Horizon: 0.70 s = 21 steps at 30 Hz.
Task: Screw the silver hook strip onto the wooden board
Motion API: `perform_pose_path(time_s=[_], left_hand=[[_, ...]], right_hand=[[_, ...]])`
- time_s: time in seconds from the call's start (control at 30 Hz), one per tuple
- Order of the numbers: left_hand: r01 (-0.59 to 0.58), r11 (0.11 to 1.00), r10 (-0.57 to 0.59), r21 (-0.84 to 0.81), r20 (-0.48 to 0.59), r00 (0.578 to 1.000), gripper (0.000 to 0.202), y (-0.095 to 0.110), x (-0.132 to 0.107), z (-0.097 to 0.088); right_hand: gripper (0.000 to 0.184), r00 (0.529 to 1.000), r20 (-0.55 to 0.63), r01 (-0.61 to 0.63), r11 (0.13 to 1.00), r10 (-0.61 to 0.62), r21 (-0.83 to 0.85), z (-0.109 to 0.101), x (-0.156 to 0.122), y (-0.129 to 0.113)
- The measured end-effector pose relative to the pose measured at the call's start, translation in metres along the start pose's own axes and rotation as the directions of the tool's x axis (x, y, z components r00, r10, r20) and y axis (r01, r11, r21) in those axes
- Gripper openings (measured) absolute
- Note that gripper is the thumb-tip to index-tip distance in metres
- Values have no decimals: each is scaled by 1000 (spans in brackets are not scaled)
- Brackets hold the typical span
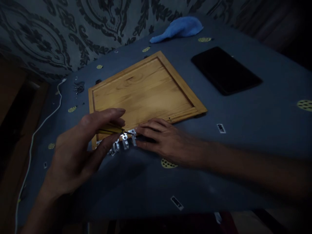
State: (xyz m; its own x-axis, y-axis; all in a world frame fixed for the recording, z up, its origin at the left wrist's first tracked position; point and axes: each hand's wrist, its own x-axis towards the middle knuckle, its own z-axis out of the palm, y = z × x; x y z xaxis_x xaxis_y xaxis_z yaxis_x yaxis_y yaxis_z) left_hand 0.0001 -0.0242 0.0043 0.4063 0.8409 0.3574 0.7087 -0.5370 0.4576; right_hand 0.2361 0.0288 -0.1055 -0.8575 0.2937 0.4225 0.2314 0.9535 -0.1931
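Observation:
A framed wooden board (136,87) lies on the table, with a shiny metal hook rail (125,137) along its near edge. My left hand (78,146) is closed around a yellow-handled screwdriver (110,129). Its thin shaft points right, and the tip meets the rail near a screw hole. My right hand (163,138) grips the right end of the rail against the board edge, fingers on top and thumb lower down. Part of the rail's left side is hidden behind my left hand. Two small dark holes show in the frame right of my right hand.
A black tablet-like slab (225,70) lies at the right, and a blue cloth (180,27) at the back. Small dark hardware (79,87) sits at the back left. A white cable (36,130) runs down the left edge. The tablecloth (243,162) is dark blue.

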Motion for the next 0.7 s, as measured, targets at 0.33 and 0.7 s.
perform_pose_path(time_s=[0.33, 0.7], left_hand=[[32, 996, -27, 89, -52, 998, 49, 2, -5, 3], [74, 992, -66, 106, -79, 995, 47, 7, -6, 8]], right_hand=[[30, 1000, -24, 10, 1000, -10, -4, 0, -1, -1], [32, 1000, -5, 8, 1000, -7, 21, 1, -1, 0]])
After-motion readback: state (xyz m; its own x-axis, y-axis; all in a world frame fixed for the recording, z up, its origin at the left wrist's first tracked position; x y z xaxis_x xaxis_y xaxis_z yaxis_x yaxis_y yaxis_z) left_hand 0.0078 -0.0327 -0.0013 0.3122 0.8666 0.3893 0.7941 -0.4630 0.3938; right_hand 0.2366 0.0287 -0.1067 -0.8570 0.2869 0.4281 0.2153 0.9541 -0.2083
